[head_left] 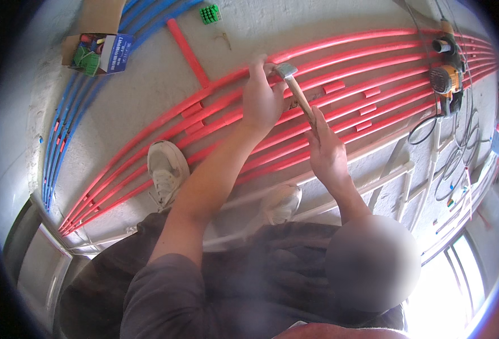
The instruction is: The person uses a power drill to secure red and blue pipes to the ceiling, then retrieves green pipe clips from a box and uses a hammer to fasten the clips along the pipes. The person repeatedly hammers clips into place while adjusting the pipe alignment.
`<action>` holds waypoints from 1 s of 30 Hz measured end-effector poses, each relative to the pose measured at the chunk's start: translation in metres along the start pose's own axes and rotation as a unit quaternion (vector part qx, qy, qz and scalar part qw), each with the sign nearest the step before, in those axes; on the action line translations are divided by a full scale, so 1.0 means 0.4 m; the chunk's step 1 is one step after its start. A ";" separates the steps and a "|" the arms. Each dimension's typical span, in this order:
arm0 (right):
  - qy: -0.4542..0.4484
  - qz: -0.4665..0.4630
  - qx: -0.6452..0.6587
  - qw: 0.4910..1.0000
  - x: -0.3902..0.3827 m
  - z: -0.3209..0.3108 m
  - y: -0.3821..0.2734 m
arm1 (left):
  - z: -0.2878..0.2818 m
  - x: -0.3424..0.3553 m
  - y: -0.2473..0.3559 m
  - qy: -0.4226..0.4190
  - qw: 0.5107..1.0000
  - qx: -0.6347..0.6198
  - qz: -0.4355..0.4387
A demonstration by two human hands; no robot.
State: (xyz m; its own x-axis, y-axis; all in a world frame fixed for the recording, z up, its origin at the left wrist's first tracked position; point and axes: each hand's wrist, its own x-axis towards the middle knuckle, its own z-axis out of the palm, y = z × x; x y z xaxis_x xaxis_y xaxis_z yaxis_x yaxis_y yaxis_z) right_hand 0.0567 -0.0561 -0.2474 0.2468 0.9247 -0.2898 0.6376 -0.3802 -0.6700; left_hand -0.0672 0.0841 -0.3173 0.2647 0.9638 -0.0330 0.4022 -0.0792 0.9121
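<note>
My right hand (327, 151) is wrapped round the wooden handle of a hammer (299, 93). The hammer's metal head lies close to the fingertips of my left hand (262, 100), over the upper red pipes (340, 42). The left fingers are bent in a pinch at one of these pipes; they are partly blurred, and what they hold is too small to make out. Short red pipe pieces (334, 87) sit across the parallel run beside the hammer.
An orange power tool (445, 79) with a black cable stands on the pipes at the right. At upper left are an open cardboard box (119, 53), a green block of small parts (210, 14) and blue pipes (153, 25). My shoes (167, 172) straddle the red run. White pipes (385, 178) lie nearer.
</note>
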 end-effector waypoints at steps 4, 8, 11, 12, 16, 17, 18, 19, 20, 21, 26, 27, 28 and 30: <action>0.059 -0.008 0.069 0.996 -0.007 -0.049 -0.072 | -0.019 -0.026 -0.028 0.037 0.996 0.080 0.031; 0.103 -0.065 0.092 0.988 -0.030 -0.054 -0.075 | -0.034 -0.029 -0.072 0.046 0.987 0.113 0.107; 0.038 0.005 0.020 0.999 -0.005 0.006 -0.006 | -0.040 -0.035 -0.063 0.046 0.988 0.097 0.108; 0.026 0.003 0.005 1.000 0.000 0.007 0.016 | -0.038 -0.032 -0.060 0.044 0.988 0.096 0.116; 0.091 -0.052 0.034 0.994 -0.013 -0.038 -0.030 | -0.038 -0.036 -0.074 0.056 0.986 0.102 0.116; 0.108 -0.073 0.043 0.990 -0.027 -0.048 -0.037 | -0.036 -0.036 -0.074 0.052 0.986 0.105 0.115; 0.113 -0.074 0.051 0.990 -0.032 -0.054 -0.044 | -0.032 -0.036 -0.074 0.048 0.987 0.108 0.113; 0.115 -0.074 0.063 0.989 -0.039 -0.057 -0.051 | -0.034 -0.035 -0.071 0.044 0.987 0.109 0.109; 0.091 -0.053 0.033 0.994 -0.035 -0.048 -0.047 | -0.035 -0.034 -0.067 0.040 0.988 0.109 0.105; 0.066 -0.032 0.004 0.997 -0.025 -0.031 -0.033 | -0.034 -0.035 -0.064 0.036 0.988 0.109 0.101; 0.025 -0.024 -0.038 0.999 0.008 -0.056 -0.048 | -0.041 -0.037 -0.072 0.058 0.986 0.110 0.107; 0.062 -0.061 -0.023 0.996 0.005 -0.073 -0.078 | -0.036 -0.041 -0.073 0.060 0.986 0.109 0.109; 0.068 -0.056 0.004 0.996 -0.005 -0.084 -0.092 | -0.032 -0.039 -0.071 0.059 0.986 0.106 0.112; 0.080 -0.047 0.058 0.994 -0.031 -0.100 -0.108 | -0.029 -0.035 -0.068 0.058 0.986 0.100 0.117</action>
State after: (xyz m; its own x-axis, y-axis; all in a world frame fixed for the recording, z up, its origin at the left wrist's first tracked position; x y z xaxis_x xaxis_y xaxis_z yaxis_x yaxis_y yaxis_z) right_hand 0.0554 -0.0503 -0.1875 0.3090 0.9439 -0.1163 0.5775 -0.2834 -0.7656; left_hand -0.0920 0.0759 -0.3369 0.2732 0.9350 0.2260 0.5108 -0.3402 0.7895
